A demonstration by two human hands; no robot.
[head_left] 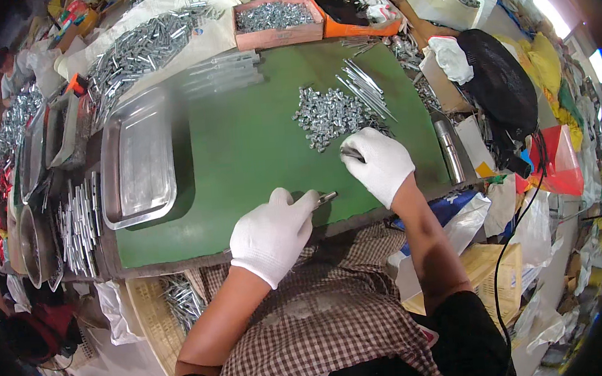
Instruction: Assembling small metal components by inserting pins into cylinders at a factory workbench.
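Note:
My left hand, in a white knitted glove, is closed around a short metal tube whose end sticks out past the thumb and forefinger. It hovers over the near edge of a green work mat. Also gloved in white, my right hand is at the near side of a pile of small shiny metal fittings. Its thumb and fingers pinch a small metal piece, mostly hidden by the glove. Several long thin metal rods lie beside the pile.
At the mat's left stands a steel tray. Metal tubes lie beyond it. Along the back sit a pink box of metal parts, an orange box and heaped metal pins. A metal cylinder lies at the right edge.

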